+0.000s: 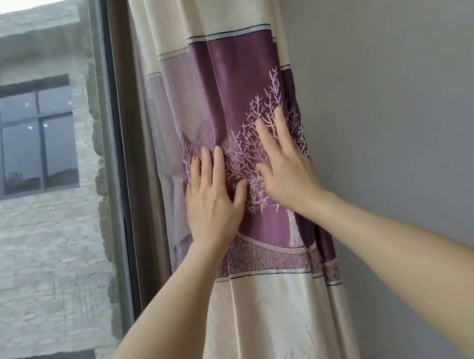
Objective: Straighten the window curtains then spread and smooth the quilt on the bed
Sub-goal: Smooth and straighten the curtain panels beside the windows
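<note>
1. The curtain (223, 60) hangs gathered in folds between the window frame (120, 164) on its left and the grey wall (399, 97) on its right, its right edge lying against the wall.
2. The curtain is cream at the top and bottom, with a wide purple band (236, 95) across the middle; a pale tree pattern (257, 134) is woven into that band, its trunk standing on a speckled curved strip along the band's lower edge.
3. The left hand (213, 200) lies flat on the purple band near the curtain's left edge, fingers (205, 165) stretched upward and close together, thumb spread to the right. It is released, pressing the cloth and gripping nothing.
4. The right hand (285, 170) lies flat on the tree pattern near the curtain's right edge, slightly higher than the left hand, fingers pointing up and to the left. It too is spread open on the cloth with nothing grasped.
5. The two hands are just beside each other, the left thumb near the right thumb, not touching.
6. Both forearms are bare and come up from the lower edge of the view, the right one crossing in front of the wall.
7. A darker brown strip of cloth (133, 132) hangs between the curtain's left edge and the window frame.
8. Through the glass on the left stands a pale brick building (28, 252) with a dark paned window (17, 145).
9. The quilt and the bed are out of view.
</note>
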### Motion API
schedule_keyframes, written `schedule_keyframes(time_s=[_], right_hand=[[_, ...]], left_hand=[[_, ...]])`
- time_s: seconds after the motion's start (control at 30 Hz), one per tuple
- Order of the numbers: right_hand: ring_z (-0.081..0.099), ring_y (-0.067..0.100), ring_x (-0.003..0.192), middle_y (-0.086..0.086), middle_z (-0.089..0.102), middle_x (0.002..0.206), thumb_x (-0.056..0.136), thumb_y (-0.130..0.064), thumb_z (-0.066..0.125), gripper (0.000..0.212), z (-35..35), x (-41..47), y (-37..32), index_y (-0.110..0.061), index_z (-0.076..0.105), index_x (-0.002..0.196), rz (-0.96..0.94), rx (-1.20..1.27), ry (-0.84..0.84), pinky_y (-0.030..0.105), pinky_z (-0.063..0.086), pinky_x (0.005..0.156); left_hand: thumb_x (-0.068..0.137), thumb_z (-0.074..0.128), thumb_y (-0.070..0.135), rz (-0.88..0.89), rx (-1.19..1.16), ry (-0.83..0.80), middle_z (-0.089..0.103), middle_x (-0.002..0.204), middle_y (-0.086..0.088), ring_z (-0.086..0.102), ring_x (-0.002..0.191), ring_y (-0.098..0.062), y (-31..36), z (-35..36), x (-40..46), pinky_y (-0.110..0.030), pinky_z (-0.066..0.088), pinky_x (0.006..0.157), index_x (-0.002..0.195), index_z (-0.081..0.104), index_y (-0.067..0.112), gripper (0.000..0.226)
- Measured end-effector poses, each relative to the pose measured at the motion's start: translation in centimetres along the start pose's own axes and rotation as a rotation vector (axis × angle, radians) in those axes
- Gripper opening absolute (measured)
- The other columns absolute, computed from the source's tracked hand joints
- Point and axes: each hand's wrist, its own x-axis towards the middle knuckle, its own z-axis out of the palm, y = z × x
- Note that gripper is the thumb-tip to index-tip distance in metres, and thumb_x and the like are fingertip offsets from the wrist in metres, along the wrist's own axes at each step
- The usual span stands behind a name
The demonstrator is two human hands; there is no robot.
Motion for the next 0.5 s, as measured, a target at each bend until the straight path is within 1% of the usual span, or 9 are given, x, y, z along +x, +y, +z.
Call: schedule_keyframes(time_s=[0.03,0.07,0.1,0.17,0.27,0.37,0.43,0.5], right_hand=[[0.032,0.030,0.137,0.005,-0.018,0.156,0.091,-0.011,0.050,0.073,0.4,0.1,0.2,-0.022,0.006,0.148,0.013,0.017,0.001,0.041,0.047,0.093],[0.041,0.030,0.131,0.005,-0.016,0.157,0.090,-0.005,0.051,0.074,0.8,0.4,0.4,-0.021,0.007,0.148,0.023,0.021,0.001,0.041,0.049,0.087],[0.046,0.031,0.126,0.006,-0.015,0.157,0.087,0.001,0.050,0.076,1.4,0.6,0.6,-0.019,0.008,0.148,0.031,0.024,-0.004,0.042,0.050,0.085],[0.052,0.037,0.119,0.007,-0.013,0.157,0.082,0.010,0.048,0.081,2.8,1.3,1.0,-0.018,0.010,0.148,0.040,0.025,-0.029,0.045,0.050,0.086],[0.054,0.041,0.112,0.007,-0.011,0.158,0.079,0.010,0.046,0.081,5.0,2.4,1.2,-0.018,0.012,0.147,0.035,-0.012,-0.052,0.048,0.048,0.087],[0.056,0.038,0.108,0.007,-0.011,0.158,0.081,0.009,0.045,0.079,7.0,3.8,1.5,-0.018,0.012,0.147,0.029,-0.021,-0.050,0.047,0.048,0.086],[0.056,0.036,0.109,0.007,-0.010,0.158,0.082,0.010,0.043,0.077,8.2,4.6,2.0,-0.017,0.013,0.147,0.025,-0.033,-0.047,0.044,0.049,0.085],[0.052,0.035,0.115,0.007,-0.008,0.158,0.083,0.011,0.041,0.075,9.7,5.6,2.7,-0.016,0.014,0.147,0.008,-0.056,-0.043,0.042,0.048,0.086]], left_hand=[[0.092,0.046,0.046,0.008,0.022,0.000,0.017,0.157,-0.006,0.010,0.146,-0.025,-0.2,0.3,0.3,-0.036,0.014,0.117,0.149,0.016,0.018,0.070],[0.092,0.045,0.047,0.020,0.048,0.005,0.019,0.157,-0.007,0.012,0.145,-0.026,-0.4,0.8,0.5,-0.036,0.015,0.116,0.148,0.018,0.016,0.069],[0.092,0.045,0.047,0.028,0.079,0.008,0.020,0.156,-0.008,0.013,0.145,-0.027,-0.8,1.3,0.7,-0.037,0.016,0.116,0.148,0.020,0.015,0.068],[0.094,0.043,0.046,0.022,0.128,0.014,0.019,0.156,-0.010,0.013,0.145,-0.028,-1.6,2.7,1.3,-0.039,0.018,0.115,0.147,0.022,0.014,0.066],[0.095,0.040,0.043,0.002,0.158,0.020,0.016,0.157,-0.010,0.011,0.145,-0.029,-3.0,4.7,2.1,-0.041,0.020,0.114,0.147,0.022,0.015,0.062],[0.097,0.037,0.039,-0.002,0.187,0.027,0.015,0.157,-0.007,0.011,0.145,-0.028,-4.3,6.6,3.2,-0.043,0.022,0.112,0.147,0.022,0.018,0.057],[0.098,0.035,0.035,-0.011,0.195,0.028,0.016,0.158,-0.006,0.012,0.145,-0.027,-4.9,8.0,3.9,-0.044,0.021,0.113,0.147,0.022,0.019,0.053],[0.099,0.032,0.030,-0.006,0.208,0.027,0.017,0.157,-0.006,0.013,0.145,-0.028,-5.6,9.6,4.7,-0.044,0.020,0.114,0.147,0.023,0.019,0.050]])
